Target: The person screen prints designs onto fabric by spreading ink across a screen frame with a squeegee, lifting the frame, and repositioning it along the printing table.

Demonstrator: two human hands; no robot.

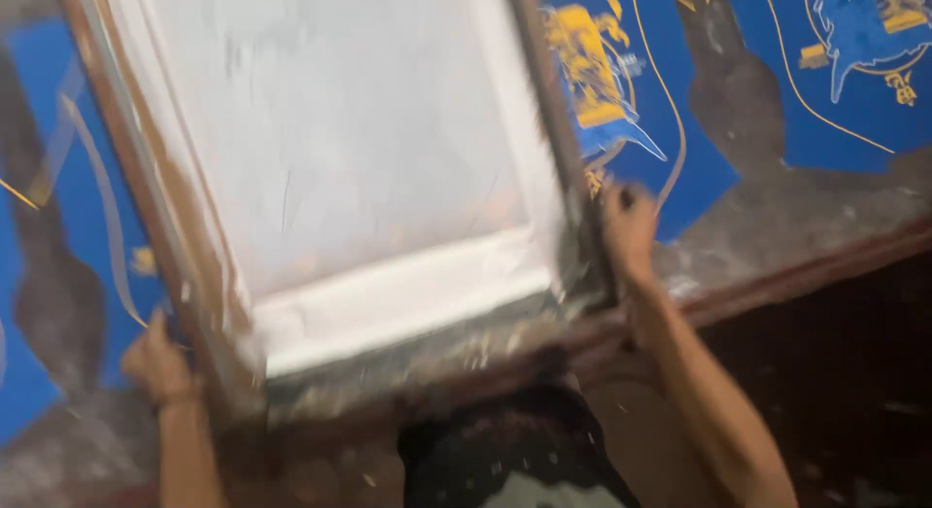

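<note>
White-inked wooden screen frame fills centre frame over the bench, gripped by left hand and right hand at its near corners; repositioning over blue prints likely needs careful alignment.

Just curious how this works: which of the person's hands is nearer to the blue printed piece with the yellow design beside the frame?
Right. The right hand grips the frame's right edge, right beside the blue printed piece. The left hand holds the opposite edge, far across.
</note>
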